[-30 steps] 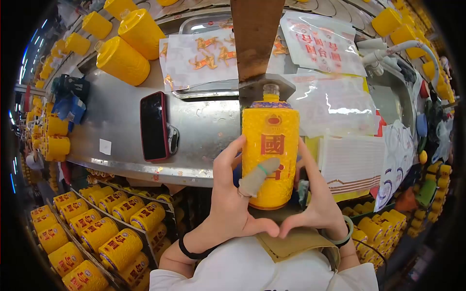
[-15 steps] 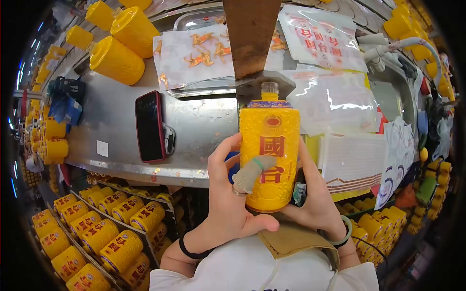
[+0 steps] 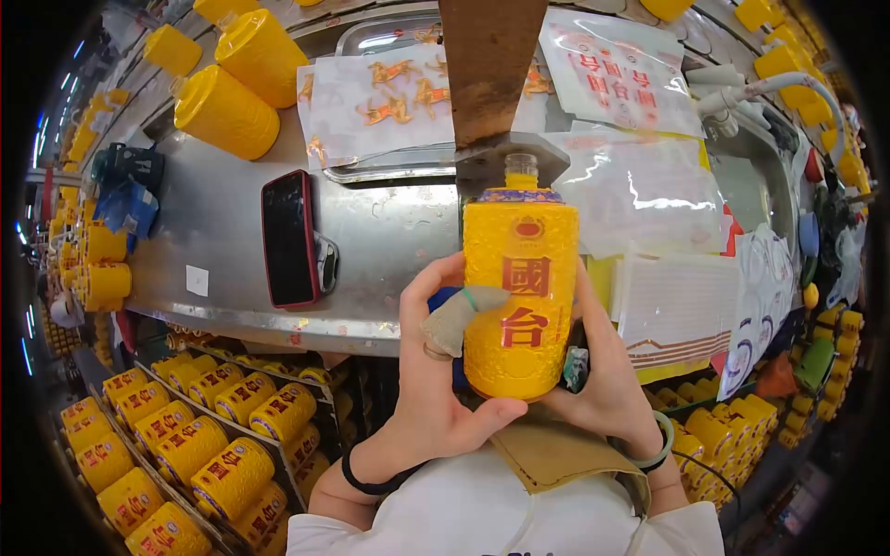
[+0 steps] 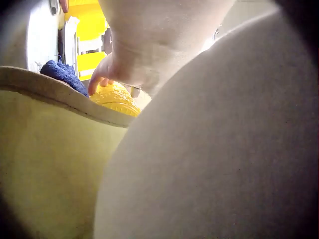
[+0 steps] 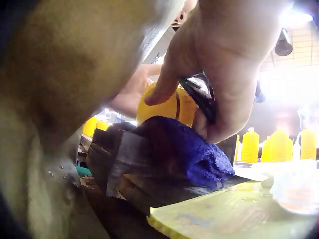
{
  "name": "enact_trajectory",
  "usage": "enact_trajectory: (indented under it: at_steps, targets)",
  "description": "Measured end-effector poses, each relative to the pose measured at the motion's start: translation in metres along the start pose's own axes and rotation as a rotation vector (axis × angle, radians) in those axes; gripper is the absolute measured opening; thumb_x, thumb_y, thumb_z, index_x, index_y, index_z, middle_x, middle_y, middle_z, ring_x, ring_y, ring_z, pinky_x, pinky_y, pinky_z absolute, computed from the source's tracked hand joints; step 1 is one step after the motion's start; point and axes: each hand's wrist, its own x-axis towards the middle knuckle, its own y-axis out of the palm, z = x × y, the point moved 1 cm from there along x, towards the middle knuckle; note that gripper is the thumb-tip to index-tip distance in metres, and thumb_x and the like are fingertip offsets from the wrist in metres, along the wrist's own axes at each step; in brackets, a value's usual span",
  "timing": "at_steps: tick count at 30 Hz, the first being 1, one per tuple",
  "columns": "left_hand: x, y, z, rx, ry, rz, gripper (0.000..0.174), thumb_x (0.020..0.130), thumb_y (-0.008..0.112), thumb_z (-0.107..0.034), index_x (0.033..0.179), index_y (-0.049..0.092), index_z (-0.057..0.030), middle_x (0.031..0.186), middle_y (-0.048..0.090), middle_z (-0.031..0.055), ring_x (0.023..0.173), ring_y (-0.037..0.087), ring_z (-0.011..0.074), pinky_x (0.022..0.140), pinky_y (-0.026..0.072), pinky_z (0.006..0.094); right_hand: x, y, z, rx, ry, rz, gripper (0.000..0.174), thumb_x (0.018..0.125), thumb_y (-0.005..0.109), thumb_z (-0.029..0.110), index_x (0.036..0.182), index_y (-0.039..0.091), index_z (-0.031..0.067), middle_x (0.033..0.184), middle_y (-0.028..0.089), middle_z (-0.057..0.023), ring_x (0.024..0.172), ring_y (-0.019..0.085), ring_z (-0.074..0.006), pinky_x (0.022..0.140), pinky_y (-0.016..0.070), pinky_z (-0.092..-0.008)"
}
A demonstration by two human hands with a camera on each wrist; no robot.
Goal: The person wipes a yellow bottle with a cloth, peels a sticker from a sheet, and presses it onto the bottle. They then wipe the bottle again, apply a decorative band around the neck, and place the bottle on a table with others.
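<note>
A yellow bottle (image 3: 519,230) with red characters and a clear glass neck lies between my two hands, its neck pointing away from me. My left hand (image 3: 417,375) grips its left side, the thumb at the base edge. One left finger wears a grey cloth finger cover (image 3: 452,322) with a green band, resting across the bottle's front. My right hand (image 3: 607,375) holds the right side, its thumb against the base in the right wrist view. A dark, glossy wrap (image 5: 200,94) shows at that hand's fingers. Beneath the bottle is a blue towel (image 5: 207,159).
A brown post (image 3: 491,65) rises behind the bottle. A phone (image 3: 289,239) lies on the metal table (image 3: 213,241). Decal sheets (image 3: 380,116) lie behind, printed sheets (image 3: 621,83) at right. Racked yellow bottles (image 3: 190,435) stand below left.
The right thumb has moved from beside the left thumb to under the base. The left finger cover has slid leftward, uncovering the lower red character.
</note>
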Motion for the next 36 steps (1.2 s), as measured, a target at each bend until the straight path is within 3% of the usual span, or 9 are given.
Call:
enact_trajectory:
  at_steps: [11, 16, 21, 24, 26, 28, 32, 33, 36]
  targets:
    - [0.026, -0.005, -0.019, 0.529, 0.128, 0.133, 0.096, 0.08, 0.073, -0.077, 0.141, 0.064, -0.003, 0.147, 0.034, 0.0233, 0.127, 0.051, 0.0379, 0.107, 0.0475, 0.0503, 0.0, 0.001, -0.005, -0.007, -0.019, -0.001, 0.121, 0.074, 0.092, 0.011, 0.165, 0.014, -0.0052, 0.134, 0.055, -0.0228, 0.117, 0.06, -0.0372, 0.102, 0.0489, -0.0409]
    - [0.021, -0.017, -0.004, 0.425, 0.227, 0.045, 0.089, 0.077, 0.085, -0.061, 0.143, 0.063, -0.0058, 0.141, 0.047, 0.027, 0.119, 0.06, 0.0398, 0.094, 0.0575, 0.046, 0.0, 0.004, -0.008, 0.022, -0.051, -0.032, 0.121, 0.074, 0.091, 0.011, 0.165, 0.014, -0.0041, 0.131, 0.056, -0.0225, 0.114, 0.06, -0.0367, 0.101, 0.0492, -0.0411]
    - [0.001, -0.01, 0.0, 0.318, 0.229, 0.098, 0.121, 0.068, 0.086, -0.072, 0.155, 0.044, 0.0007, 0.16, 0.033, 0.0288, 0.141, 0.047, 0.0441, 0.112, 0.0459, 0.0492, -0.001, -0.002, -0.003, 0.02, -0.088, 0.004, 0.119, 0.077, 0.091, 0.016, 0.166, 0.014, -0.0025, 0.132, 0.055, -0.0225, 0.114, 0.059, -0.0355, 0.103, 0.0479, -0.0406]
    - [-0.008, 0.009, -0.004, 0.243, 0.137, 0.023, 0.128, 0.065, 0.099, -0.049, 0.162, 0.032, 0.001, 0.16, 0.036, 0.0258, 0.143, 0.047, 0.0391, 0.115, 0.0431, 0.046, -0.004, -0.013, -0.006, 0.142, -0.122, 0.07, 0.119, 0.078, 0.091, 0.019, 0.166, 0.014, -0.0016, 0.134, 0.055, -0.0222, 0.113, 0.057, -0.0329, 0.103, 0.0465, -0.0399]
    - [-0.008, 0.017, 0.012, 0.076, 0.038, 0.007, 0.122, 0.067, 0.1, -0.036, 0.161, 0.033, 0.0014, 0.158, 0.041, 0.0235, 0.141, 0.05, 0.0362, 0.115, 0.0433, 0.0437, -0.008, -0.027, 0.002, 0.2, -0.041, 0.109, 0.113, 0.082, 0.089, 0.022, 0.167, 0.017, 0.0026, 0.138, 0.054, -0.0208, 0.113, 0.055, -0.0307, 0.105, 0.045, -0.0396]
    - [-0.008, 0.016, 0.016, -0.079, -0.075, -0.025, 0.118, 0.068, 0.1, -0.023, 0.161, 0.033, 0.0017, 0.156, 0.045, 0.0212, 0.139, 0.052, 0.0332, 0.114, 0.0435, 0.0415, -0.007, -0.035, -0.003, 0.087, -0.135, 0.019, 0.104, 0.084, 0.087, 0.022, 0.167, 0.026, 0.0055, 0.097, 0.047, -0.0045, 0.092, 0.049, -0.0158, 0.086, 0.0429, -0.0293]
    - [-0.008, 0.01, 0.006, 0.289, 0.116, -0.047, 0.105, 0.071, 0.094, -0.007, 0.159, 0.038, 0.0012, 0.156, 0.048, 0.0191, 0.136, 0.055, 0.0316, 0.113, 0.0448, 0.0404, -0.002, -0.065, -0.011, -0.103, -0.253, -0.138, 0.041, 0.096, 0.071, 0.012, 0.135, 0.062, 0.0049, 0.101, 0.054, -0.0076, 0.096, 0.053, -0.0206, 0.088, 0.0443, -0.0332]
    - [-0.008, 0.009, 0.005, 0.33, 0.135, -0.043, 0.103, 0.07, 0.094, -0.007, 0.158, 0.04, 0.0004, 0.158, 0.046, 0.0195, 0.136, 0.056, 0.0323, 0.113, 0.0452, 0.0406, 0.001, -0.076, -0.005, -0.185, -0.159, -0.143, 0.023, 0.101, 0.065, 0.018, 0.118, 0.062, 0.0019, 0.107, 0.058, -0.0168, 0.1, 0.058, -0.0352, 0.094, 0.0469, -0.0434]
    - [-0.009, 0.01, 0.002, 0.371, 0.13, -0.036, 0.1, 0.07, 0.093, -0.007, 0.156, 0.044, -0.0009, 0.163, 0.04, 0.0202, 0.138, 0.055, 0.034, 0.114, 0.0454, 0.0412, 0.018, -0.096, -0.028, -0.45, -0.169, -0.232, 0.019, 0.099, 0.064, 0.013, 0.114, 0.062, 0.0024, 0.107, 0.058, -0.0182, 0.103, 0.059, -0.039, 0.093, 0.048, -0.0447]
